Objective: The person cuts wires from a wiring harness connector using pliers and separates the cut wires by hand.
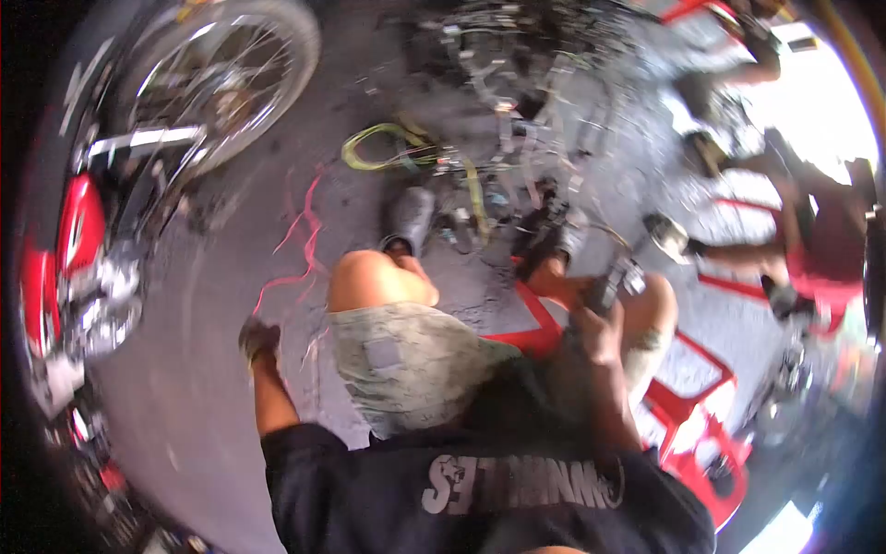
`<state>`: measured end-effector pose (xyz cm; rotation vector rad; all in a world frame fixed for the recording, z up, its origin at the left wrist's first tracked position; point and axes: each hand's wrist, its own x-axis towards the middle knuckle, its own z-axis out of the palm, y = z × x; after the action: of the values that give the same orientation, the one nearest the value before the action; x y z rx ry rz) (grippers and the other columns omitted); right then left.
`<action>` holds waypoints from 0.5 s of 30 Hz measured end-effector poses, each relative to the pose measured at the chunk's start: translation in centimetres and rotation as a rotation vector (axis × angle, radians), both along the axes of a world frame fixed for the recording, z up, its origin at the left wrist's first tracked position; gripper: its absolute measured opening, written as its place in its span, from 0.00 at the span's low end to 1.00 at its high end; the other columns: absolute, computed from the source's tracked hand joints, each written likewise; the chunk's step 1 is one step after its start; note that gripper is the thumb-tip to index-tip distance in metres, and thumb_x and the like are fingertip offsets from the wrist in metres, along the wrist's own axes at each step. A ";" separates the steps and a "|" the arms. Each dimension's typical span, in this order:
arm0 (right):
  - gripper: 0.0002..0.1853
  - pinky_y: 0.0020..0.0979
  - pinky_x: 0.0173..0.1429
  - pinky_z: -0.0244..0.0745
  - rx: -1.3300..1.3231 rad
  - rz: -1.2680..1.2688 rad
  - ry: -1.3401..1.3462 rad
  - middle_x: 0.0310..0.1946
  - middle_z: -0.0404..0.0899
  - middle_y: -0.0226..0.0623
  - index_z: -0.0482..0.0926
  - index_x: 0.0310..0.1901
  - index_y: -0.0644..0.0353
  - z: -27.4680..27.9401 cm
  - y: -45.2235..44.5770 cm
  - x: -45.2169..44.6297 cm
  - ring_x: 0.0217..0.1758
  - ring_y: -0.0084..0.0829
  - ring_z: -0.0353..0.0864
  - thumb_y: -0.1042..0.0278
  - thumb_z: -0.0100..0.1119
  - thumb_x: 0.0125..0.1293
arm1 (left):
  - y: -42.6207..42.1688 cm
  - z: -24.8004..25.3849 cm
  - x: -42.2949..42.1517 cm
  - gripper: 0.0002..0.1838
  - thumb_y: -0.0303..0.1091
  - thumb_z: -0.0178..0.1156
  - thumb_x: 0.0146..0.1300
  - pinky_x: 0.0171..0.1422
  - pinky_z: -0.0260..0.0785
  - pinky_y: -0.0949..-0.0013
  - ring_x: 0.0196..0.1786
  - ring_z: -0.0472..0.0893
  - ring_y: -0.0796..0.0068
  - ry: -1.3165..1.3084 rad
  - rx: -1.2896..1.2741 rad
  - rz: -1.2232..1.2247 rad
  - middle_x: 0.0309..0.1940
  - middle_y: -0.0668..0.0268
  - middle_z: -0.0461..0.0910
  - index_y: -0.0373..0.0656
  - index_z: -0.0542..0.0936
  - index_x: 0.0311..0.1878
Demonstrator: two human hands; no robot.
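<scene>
My left hand (pixel 260 340) is stretched out to the left, low over the floor. Its blurred fingers look closed at the end of a thin red wire (pixel 311 242), whose strands run up and away across the floor. Beside my right knee, my right hand (pixel 600 331) grips a dark, blocky object with a silvery end (pixel 616 284); motion blur hides its exact kind. Ahead of my feet lie a coil of yellow-green wire (pixel 377 148) and a tangle of wires and connectors (pixel 503 148).
A motorcycle with a spoked wheel (pixel 221 88) and red bodywork (pixel 81 226) stands at left. A red plastic stool (pixel 688 420) is at my right. Another person (pixel 817 226) sits at far right, near more red stool legs. Dark clutter (pixel 535 42) covers the floor ahead.
</scene>
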<state>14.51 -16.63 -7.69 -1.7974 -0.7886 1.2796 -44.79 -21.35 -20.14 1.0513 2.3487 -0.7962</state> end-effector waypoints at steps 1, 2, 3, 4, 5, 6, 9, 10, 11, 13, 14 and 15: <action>0.19 0.25 0.37 0.68 0.002 -0.058 0.027 0.33 0.73 0.29 0.71 0.49 0.63 0.5 -0.2 -0.3 0.34 0.22 0.71 0.79 0.54 0.52 | -0.5 0.7 0.8 0.32 0.48 0.59 0.58 0.72 0.57 0.60 0.68 0.65 0.52 -0.010 0.136 0.016 0.63 0.50 0.70 0.38 0.71 0.62; 0.20 0.25 0.38 0.68 -0.045 -0.005 0.064 0.33 0.73 0.30 0.71 0.49 0.63 1.9 0.0 -0.2 0.34 0.23 0.71 0.79 0.55 0.51 | -0.6 0.4 0.4 0.32 0.49 0.60 0.58 0.71 0.59 0.59 0.67 0.68 0.55 -0.038 0.175 -0.035 0.62 0.48 0.71 0.36 0.72 0.60; 0.21 0.25 0.39 0.69 -0.082 0.044 0.104 0.34 0.73 0.31 0.71 0.50 0.63 3.2 0.3 0.2 0.35 0.24 0.72 0.78 0.57 0.51 | 0.1 -0.7 -0.7 0.33 0.50 0.60 0.58 0.69 0.61 0.59 0.65 0.70 0.58 -0.067 0.220 -0.088 0.60 0.47 0.72 0.34 0.73 0.59; 0.22 0.26 0.40 0.68 0.014 0.044 0.176 0.34 0.73 0.31 0.71 0.50 0.64 2.3 -0.1 0.6 0.36 0.25 0.71 0.78 0.58 0.50 | 1.1 -2.5 -3.2 0.31 0.49 0.61 0.59 0.66 0.64 0.61 0.62 0.73 0.62 -0.476 0.442 0.339 0.58 0.48 0.74 0.32 0.74 0.57; 0.22 0.27 0.41 0.68 0.104 0.052 0.244 0.35 0.73 0.31 0.71 0.49 0.65 1.4 -0.6 1.0 0.37 0.26 0.71 0.77 0.59 0.49 | 3.1 -3.8 -4.3 0.29 0.47 0.61 0.61 0.64 0.67 0.63 0.59 0.76 0.66 -0.895 0.592 0.785 0.56 0.49 0.76 0.29 0.75 0.55; 0.22 0.28 0.41 0.68 0.086 0.135 0.156 0.34 0.73 0.31 0.71 0.49 0.65 3.0 -0.6 1.2 0.37 0.26 0.71 0.77 0.59 0.48 | 4.9 3.1 3.5 0.26 0.43 0.61 0.62 0.61 0.68 0.65 0.56 0.77 0.68 -0.777 0.791 0.428 0.54 0.52 0.77 0.29 0.75 0.54; 0.22 0.31 0.40 0.66 0.089 0.317 0.082 0.33 0.72 0.30 0.73 0.46 0.65 2.5 -2.3 3.1 0.36 0.26 0.68 0.75 0.60 0.46 | 9.1 15.4 21.1 0.17 0.31 0.58 0.65 0.58 0.69 0.67 0.53 0.78 0.68 -0.951 1.270 -0.070 0.52 0.58 0.79 0.32 0.77 0.54; 0.21 0.30 0.40 0.66 0.101 0.328 0.167 0.32 0.72 0.30 0.73 0.46 0.65 3.7 -2.9 2.8 0.36 0.26 0.68 0.74 0.60 0.46 | 9.2 19.3 26.1 0.18 0.27 0.56 0.65 0.60 0.68 0.67 0.56 0.77 0.67 -0.890 1.241 -0.363 0.55 0.57 0.78 0.34 0.76 0.57; 0.21 0.30 0.40 0.66 0.116 0.343 0.253 0.32 0.71 0.30 0.73 0.45 0.64 4.6 -3.4 2.5 0.36 0.27 0.68 0.73 0.61 0.46 | 9.6 19.7 29.1 0.19 0.25 0.56 0.64 0.61 0.67 0.68 0.57 0.76 0.68 -1.124 1.164 -0.397 0.57 0.58 0.77 0.36 0.74 0.59; 0.20 0.30 0.39 0.65 0.065 0.336 0.273 0.31 0.71 0.30 0.73 0.44 0.64 4.8 -4.7 2.6 0.36 0.27 0.68 0.73 0.61 0.45 | 8.6 23.2 38.4 0.20 0.27 0.57 0.64 0.54 0.70 0.71 0.48 0.78 0.74 -1.481 1.145 -0.367 0.53 0.60 0.79 0.37 0.75 0.60; 0.24 0.28 0.38 0.66 0.043 0.381 0.252 0.32 0.71 0.31 0.72 0.49 0.64 4.3 -5.1 2.9 0.35 0.26 0.69 0.75 0.59 0.46 | 9.3 22.3 40.4 0.19 0.28 0.57 0.64 0.51 0.71 0.72 0.44 0.78 0.75 -1.429 1.002 -0.557 0.50 0.63 0.81 0.37 0.75 0.59; 0.27 0.27 0.38 0.67 0.016 0.427 0.227 0.33 0.71 0.31 0.71 0.53 0.64 3.7 -5.6 3.3 0.35 0.25 0.70 0.78 0.58 0.46 | 9.7 21.1 41.9 0.19 0.29 0.57 0.65 0.49 0.71 0.72 0.40 0.78 0.76 -1.370 0.853 -0.733 0.46 0.66 0.82 0.37 0.76 0.58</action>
<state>17.81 -22.22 -4.03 -1.4811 -1.0834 1.7096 -2.88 -11.66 0.96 1.9304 0.9798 0.7318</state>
